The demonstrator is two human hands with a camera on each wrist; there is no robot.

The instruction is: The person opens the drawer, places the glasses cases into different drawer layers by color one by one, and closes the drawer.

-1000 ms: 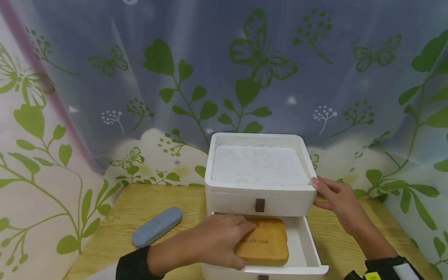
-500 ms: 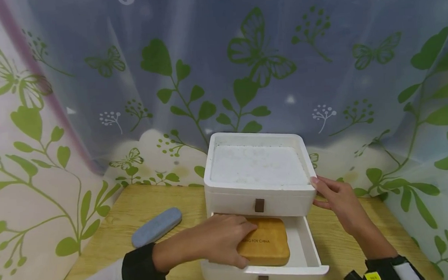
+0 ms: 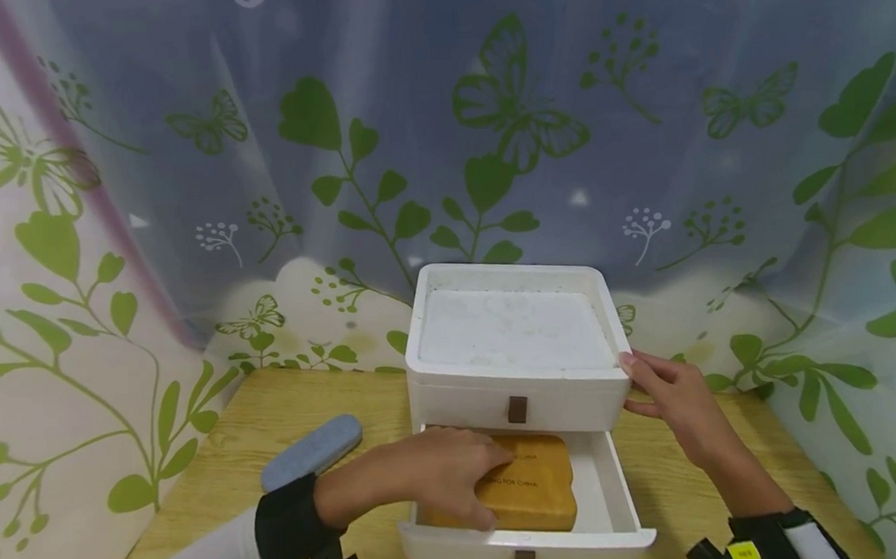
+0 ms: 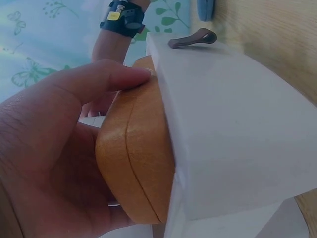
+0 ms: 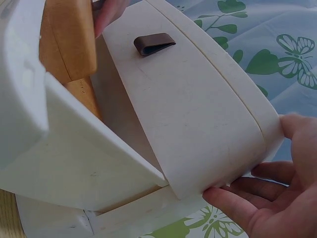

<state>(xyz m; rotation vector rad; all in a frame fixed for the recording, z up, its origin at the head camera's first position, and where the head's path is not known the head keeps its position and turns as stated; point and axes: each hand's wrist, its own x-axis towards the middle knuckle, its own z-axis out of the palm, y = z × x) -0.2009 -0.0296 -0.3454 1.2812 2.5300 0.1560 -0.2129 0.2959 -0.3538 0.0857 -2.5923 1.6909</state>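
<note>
My left hand point(image 3: 445, 471) reaches into the pulled-out lower drawer point(image 3: 602, 540) and grips a tan, leather-like case point(image 3: 529, 508) printed with "FOR CHINA". In the left wrist view, the thumb presses one edge of this rounded case point(image 4: 136, 134) and the fingers curl round the opposite side. A second tan case point(image 5: 83, 96) shows beneath it in the right wrist view, mostly hidden. At the right front corner of the white drawer unit point(image 3: 461, 406), my right hand point(image 3: 679, 403) holds on, thumb on the top rim, fingers against the side.
A blue-grey oblong case point(image 3: 313, 452) lies on the wood-grain table point(image 3: 236, 422) left of the unit. The upper drawer, with a brown pull tab point(image 3: 517, 409), is closed. A curtain with butterflies and leaves point(image 3: 382, 149) hangs behind.
The gripped case has shifted slightly, and a second line of lettering now shows behind it. My left forearm has moved a little to the right. The right hand keeps its hold on the corner.
</note>
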